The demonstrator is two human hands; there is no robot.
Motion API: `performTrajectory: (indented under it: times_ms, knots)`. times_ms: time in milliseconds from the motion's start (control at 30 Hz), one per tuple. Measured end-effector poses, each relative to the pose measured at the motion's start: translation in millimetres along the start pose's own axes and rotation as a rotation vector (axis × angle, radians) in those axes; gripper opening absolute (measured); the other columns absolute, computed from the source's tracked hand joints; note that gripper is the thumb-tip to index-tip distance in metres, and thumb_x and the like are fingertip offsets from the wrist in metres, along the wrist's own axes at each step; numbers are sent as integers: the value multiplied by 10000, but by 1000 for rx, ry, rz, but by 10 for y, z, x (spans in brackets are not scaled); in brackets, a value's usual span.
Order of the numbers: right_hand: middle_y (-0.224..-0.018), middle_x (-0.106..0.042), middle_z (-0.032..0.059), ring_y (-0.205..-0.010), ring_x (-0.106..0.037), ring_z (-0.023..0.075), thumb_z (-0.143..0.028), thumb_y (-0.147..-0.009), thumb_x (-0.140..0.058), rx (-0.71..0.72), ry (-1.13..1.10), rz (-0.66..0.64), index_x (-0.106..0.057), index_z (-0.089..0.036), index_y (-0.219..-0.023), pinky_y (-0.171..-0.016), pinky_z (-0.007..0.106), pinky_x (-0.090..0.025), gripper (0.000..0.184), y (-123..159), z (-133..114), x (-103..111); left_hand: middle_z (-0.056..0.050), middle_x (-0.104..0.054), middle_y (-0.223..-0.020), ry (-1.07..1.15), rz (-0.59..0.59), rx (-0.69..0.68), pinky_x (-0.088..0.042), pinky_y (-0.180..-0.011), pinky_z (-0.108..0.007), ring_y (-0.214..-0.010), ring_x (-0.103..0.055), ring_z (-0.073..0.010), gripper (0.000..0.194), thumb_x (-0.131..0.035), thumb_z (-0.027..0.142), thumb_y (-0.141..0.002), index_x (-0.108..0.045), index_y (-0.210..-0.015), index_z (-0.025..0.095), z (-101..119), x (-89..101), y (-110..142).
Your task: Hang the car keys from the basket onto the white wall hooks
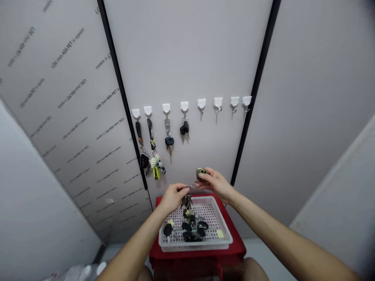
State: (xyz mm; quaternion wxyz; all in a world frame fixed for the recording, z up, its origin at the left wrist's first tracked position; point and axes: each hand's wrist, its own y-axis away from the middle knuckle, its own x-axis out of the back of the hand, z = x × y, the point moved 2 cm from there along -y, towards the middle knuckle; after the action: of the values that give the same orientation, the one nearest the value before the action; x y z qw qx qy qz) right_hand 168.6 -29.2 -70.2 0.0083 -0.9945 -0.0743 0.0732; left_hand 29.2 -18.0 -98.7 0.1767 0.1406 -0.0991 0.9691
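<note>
My right hand (215, 183) pinches a round bronze-coloured key fob (201, 172), which sits between thumb and fingers. A short chain runs from the fob down to a key ring gripped by the fingertips of my left hand (174, 196). From that ring hangs a bunch of keys (187, 201), partly hidden by my left fingers. Both hands are above the far part of a white perforated plastic basket (225, 234). Inside the basket lie several black-headed keys (186, 226), a brass-coloured round piece (186, 213) and small yellow paper pieces (220, 233).
The basket stands on a red stool (238, 249). On the wall panel ahead is a row of white hooks (184, 106). Key bunches (169, 141) hang from those on the left; the bare hooks (218, 104) are on the right. White-capped containers (86, 272) stand at lower left.
</note>
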Motion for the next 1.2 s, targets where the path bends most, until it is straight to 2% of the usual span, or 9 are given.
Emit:
performTrajectory:
  times_ms: [167,300,367,467,600,733,867,1033,1200]
  knots:
    - [-582,-529,-35,-518,-522,75,-239,-583,-525,45,41,-9,-384,-164,-663,-538,227,-404,179,29,-4,107,-4,-532,-560,-175,87,-33,-340,-510,-190,-519,-431,-82,164,-464,225,-592,-571,-630,107,162,87,-58]
    - [-701,-545,-8,-661,-502,80,-207,-550,-549,189,192,85,-448,-155,-731,-634,218,-377,214,20,-48,151,-6,-544,-566,-378,116,-155,-342,-541,-199,-552,-456,-94,130,-489,218,-566,-578,-577,124,405,94,-119]
    - [-720,-547,1,-685,-487,84,-217,-562,-538,248,302,52,-491,-145,-734,-666,219,-361,192,14,-87,107,-3,-550,-565,-435,85,-217,-345,-547,-198,-556,-465,-94,119,-483,199,-564,-581,-566,131,560,73,-152]
    - [-581,-516,-18,-561,-454,72,-245,-603,-496,310,436,-20,-515,-132,-617,-574,207,-360,116,-2,-180,-1,0,-561,-562,-423,73,-240,-354,-534,-194,-545,-475,-92,129,-466,185,-572,-584,-578,132,790,65,-230]
    - [-431,-414,-48,-419,-371,46,-288,-619,-468,383,403,112,-480,-131,-524,-434,184,-323,184,-79,-465,-55,3,-557,-549,-323,131,-280,-363,-516,-191,-526,-471,-86,123,-485,200,-566,-576,-595,122,1083,125,-417]
    - [-423,-432,-43,-394,-387,46,-320,-597,-485,424,241,219,-498,-125,-569,-405,182,-346,197,-245,-894,-21,1,-551,-604,-216,314,-415,-376,-538,-185,-548,-469,-72,142,-486,191,-585,-557,-684,118,1369,192,-603]
    - [-415,-433,-41,-375,-395,46,-282,-604,-484,505,164,331,-497,-124,-572,-372,179,-359,162,-441,-1296,18,-13,-554,-744,-365,436,-561,-384,-642,-213,-641,-479,-80,215,-441,113,-608,-547,-794,137,1586,160,-685]
    - [-430,-447,-30,-392,-424,53,-241,-623,-468,535,152,506,-474,-135,-540,-396,185,-394,135,-654,-1512,78,-39,-523,-894,-527,413,-556,-368,-731,-245,-761,-477,-107,328,-422,68,-609,-502,-920,134,1680,95,-749]
    - [-421,-450,-20,-400,-436,64,-235,-651,-426,438,248,513,-481,-130,-547,-428,202,-405,158,-799,-1429,148,-42,-524,-894,-554,372,-479,-368,-737,-244,-779,-478,-116,320,-440,92,-612,-502,-923,131,1560,81,-729]
